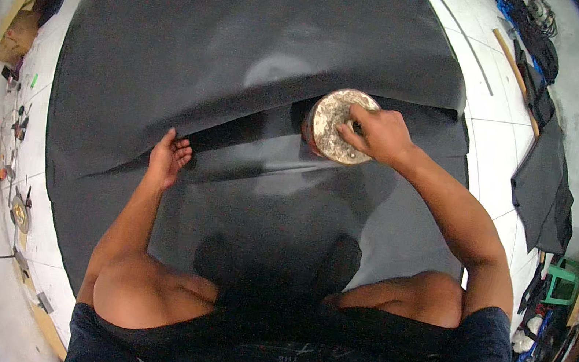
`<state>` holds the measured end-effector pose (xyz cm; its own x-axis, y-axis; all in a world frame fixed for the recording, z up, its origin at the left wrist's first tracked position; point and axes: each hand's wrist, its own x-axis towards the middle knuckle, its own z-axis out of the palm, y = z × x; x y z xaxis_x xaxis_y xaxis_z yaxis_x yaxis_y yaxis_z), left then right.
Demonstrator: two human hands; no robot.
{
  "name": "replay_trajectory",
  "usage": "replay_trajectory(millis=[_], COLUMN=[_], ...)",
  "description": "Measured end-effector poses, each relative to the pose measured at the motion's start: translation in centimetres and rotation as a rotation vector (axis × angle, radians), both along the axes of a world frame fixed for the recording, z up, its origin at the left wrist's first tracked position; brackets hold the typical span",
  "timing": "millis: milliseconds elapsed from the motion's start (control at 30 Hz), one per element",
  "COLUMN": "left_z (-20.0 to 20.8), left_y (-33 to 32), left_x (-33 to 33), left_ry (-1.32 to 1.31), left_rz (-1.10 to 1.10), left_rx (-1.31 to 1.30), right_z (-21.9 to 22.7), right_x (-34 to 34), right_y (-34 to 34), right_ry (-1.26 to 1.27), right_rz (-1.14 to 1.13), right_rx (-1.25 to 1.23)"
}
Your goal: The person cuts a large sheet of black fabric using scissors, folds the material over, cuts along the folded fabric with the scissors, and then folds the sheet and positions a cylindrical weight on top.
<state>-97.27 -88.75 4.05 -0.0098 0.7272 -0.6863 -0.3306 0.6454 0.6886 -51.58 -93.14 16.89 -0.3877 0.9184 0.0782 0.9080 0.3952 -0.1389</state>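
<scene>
A large black sheet [196, 57] lies spread in front of me, with its near edge raised in a long slanting fold over another black layer [257, 199]. My left hand [171, 158] is at the lower left of that raised edge, fingers curled and apparently pinching it. To the right, my right hand [378, 133] grips a round can [332, 124] by its top, fingers at a dark opening near the middle. The can's lid is pale and blotched, its side reddish-brown, and it stands over the gap beneath the fold. Whatever is inside it is hidden.
White floor tiles [499, 140] border the sheet. Along the left wall are cardboard [19, 35], a round metal piece [20, 215] and small tools. At right lie dark cloth pieces [546, 187], a wooden stick [515, 79] and a green plastic stool [562, 281].
</scene>
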Motion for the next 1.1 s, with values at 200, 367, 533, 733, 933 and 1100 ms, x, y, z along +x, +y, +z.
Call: replay_trajectory(millis=[200,367,533,733,933,1100], left_z=[-3.4,-4.3,-5.8,-5.6,-4.4,-4.3], left_y=[-2.6,-3.7,-3.7,-3.3,-4.1,-3.2], left_x=[-1.2,1.1,-0.7,-1.8,-1.8,-7.4], left_ry=[0.118,0.239,0.305,0.273,0.188,0.265], left_rz=[-0.073,-0.058,0.004,-0.024,0.150,0.266], left_rx=[-0.032,-0.037,0.012,0.053,-0.029,-0.011], right_z=[1.6,1.1,-1.0,0.2,-5.0,-13.0], right_x=[-2.0,-3.3,-4.1,-4.4,9.3,28.2], right_y=[-6.8,-11.6,-14.3,-12.4,-2.5,-2.9], right_ry=[0.112,0.148,0.252,0.329,0.594,0.219], right_rz=[0.134,0.151,0.260,0.295,-0.811,-1.675], right_rx=[0.026,-0.190,-0.282,-0.368,-0.482,-0.032])
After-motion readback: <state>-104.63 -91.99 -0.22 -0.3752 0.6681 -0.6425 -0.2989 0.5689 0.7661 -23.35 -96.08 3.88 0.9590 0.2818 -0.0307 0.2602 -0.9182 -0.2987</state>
